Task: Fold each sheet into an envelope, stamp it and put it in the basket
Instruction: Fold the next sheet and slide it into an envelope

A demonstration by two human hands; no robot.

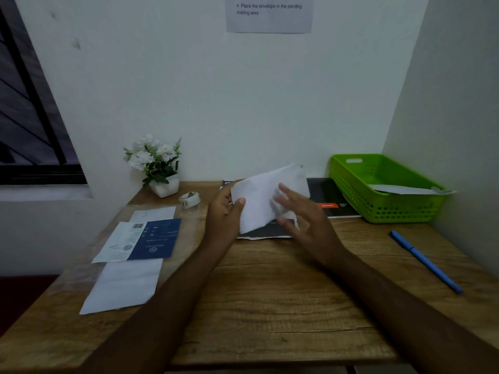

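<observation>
Sheet (259, 201) blurred, hands (224, 211) gripping, notebook (329, 195) half hidden

Back wall (216, 90): was plain and pale, scuffed at upper left.
Notice (270, 14): a printed sheet hung high on that wall, partly cut off by the frame.
Side wall (459, 103): met the back wall in a corner at right.
Window (27, 117): stood at left, dark-framed, dark outside.
Tabletop (283, 306): was wood-grained brown, pushed into the corner.
Light: was dim and even.
</observation>
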